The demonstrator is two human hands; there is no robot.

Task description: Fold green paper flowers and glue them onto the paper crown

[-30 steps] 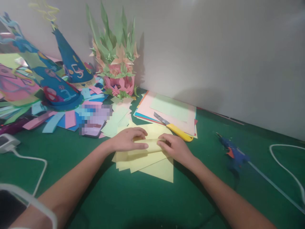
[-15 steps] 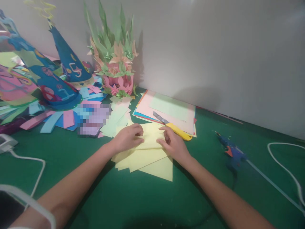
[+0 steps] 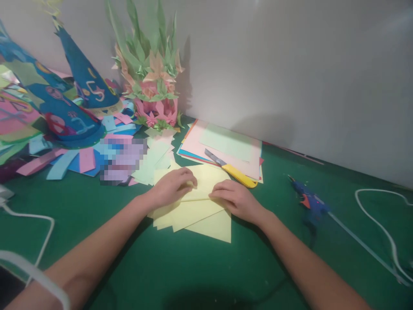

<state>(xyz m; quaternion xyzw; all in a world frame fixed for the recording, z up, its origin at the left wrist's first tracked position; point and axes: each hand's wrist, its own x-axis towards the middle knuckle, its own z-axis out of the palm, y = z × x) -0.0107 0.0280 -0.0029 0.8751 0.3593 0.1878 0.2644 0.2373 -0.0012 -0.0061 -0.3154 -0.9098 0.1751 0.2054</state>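
A folded sheet of yellow paper [image 3: 201,183] lies between my hands, its crease running across the near side. My left hand [image 3: 172,186] grips its left part with curled fingers. On the right, the fingers of my right hand [image 3: 237,200] are pressed together on the crease end. Several loose yellow sheets [image 3: 206,224] fan out underneath, on the green table. Just beyond my right hand, a yellow utility knife [image 3: 238,174] with its blade out rests on a stack of coloured paper [image 3: 226,146].
A blue glue gun [image 3: 311,202] with a long glue stick lies right. White cables [image 3: 385,228] run at both sides. Back left stand blue cone hats [image 3: 72,114], paper strips and a pink-and-green origami piece [image 3: 155,90]. Pale green slips [image 3: 155,155] lie nearer, against the grey wall's side.
My right hand has shifted from a loose pinch at the paper's right side to fingers laid together on the crease. The left hand stays about where it was. The view has turned slightly right.
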